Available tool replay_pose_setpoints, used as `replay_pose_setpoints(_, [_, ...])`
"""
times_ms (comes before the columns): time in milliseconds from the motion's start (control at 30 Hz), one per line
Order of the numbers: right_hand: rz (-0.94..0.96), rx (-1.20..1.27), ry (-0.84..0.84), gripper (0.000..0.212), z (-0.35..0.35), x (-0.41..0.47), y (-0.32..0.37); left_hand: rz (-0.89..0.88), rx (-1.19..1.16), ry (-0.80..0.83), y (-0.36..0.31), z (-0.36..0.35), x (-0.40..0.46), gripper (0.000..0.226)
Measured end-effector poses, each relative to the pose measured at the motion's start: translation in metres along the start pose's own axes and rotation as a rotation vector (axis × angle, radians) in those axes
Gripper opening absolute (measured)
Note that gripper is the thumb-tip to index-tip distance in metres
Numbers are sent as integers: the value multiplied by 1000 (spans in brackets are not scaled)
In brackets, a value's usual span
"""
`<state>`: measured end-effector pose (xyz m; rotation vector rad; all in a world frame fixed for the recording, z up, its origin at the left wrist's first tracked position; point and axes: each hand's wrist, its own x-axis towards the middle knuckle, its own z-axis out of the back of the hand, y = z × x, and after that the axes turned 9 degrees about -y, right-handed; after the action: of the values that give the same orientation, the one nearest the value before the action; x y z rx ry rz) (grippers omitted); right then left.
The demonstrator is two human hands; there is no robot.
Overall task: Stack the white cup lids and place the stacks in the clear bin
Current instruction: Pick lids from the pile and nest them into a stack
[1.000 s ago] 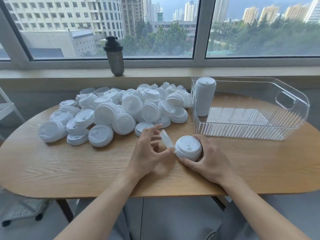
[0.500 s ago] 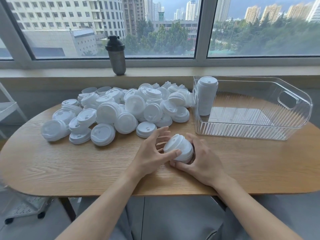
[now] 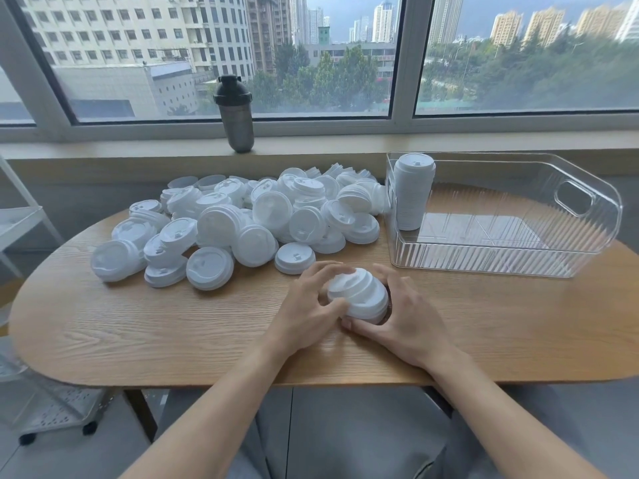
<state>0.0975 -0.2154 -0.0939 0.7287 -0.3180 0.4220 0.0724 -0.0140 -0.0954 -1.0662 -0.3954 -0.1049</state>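
A short stack of white cup lids [image 3: 359, 296] sits tilted on the wooden table [image 3: 173, 333] near its front edge. My left hand [image 3: 307, 305] grips the stack from the left, fingers curled over its top and thumb at its side. My right hand [image 3: 404, 316] holds it from the right, thumb under its near edge. A big pile of loose white lids [image 3: 249, 223] covers the table behind. The clear bin [image 3: 587, 216] stands at the right, with one tall stack of lids [image 3: 413, 191] upright in its near-left corner.
A dark shaker bottle [image 3: 235, 114] stands on the window sill behind the pile. A white shelf [image 3: 14, 219] is at the far left and a wheeled perforated rack [image 3: 52, 406] sits on the floor below the table's left end.
My left hand brought a single lid onto the small stack held by my right hand. Both hands now wrap the stack, which has tipped to the left.
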Motion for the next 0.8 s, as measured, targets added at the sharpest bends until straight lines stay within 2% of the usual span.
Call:
replay_pose_setpoints(200, [-17,22,24,117,-2,1,-4,60,30,46,-2,-2,1,82])
replay_pose_setpoints(300, [-13,23,30,118,-2,0,-6,55,15,33,-1,-3,0,76])
replay_pose_setpoints(467, [29,12,-10,94,-1,-1,-7,28,-8,33,-4,0,-3,60])
replay_pose_setpoints(600, [27,25,-17,90,0,-1,-5,36,-12,-2,-5,-2,-3,44])
replay_pose_setpoints(667, [29,45,-18,91,0,0,-5,30,-23,-12,-3,-3,-3,46])
replay_pose_setpoints(800, [24,53,-12,98,0,0,-3,-10,19,-12,1,-2,-2,67])
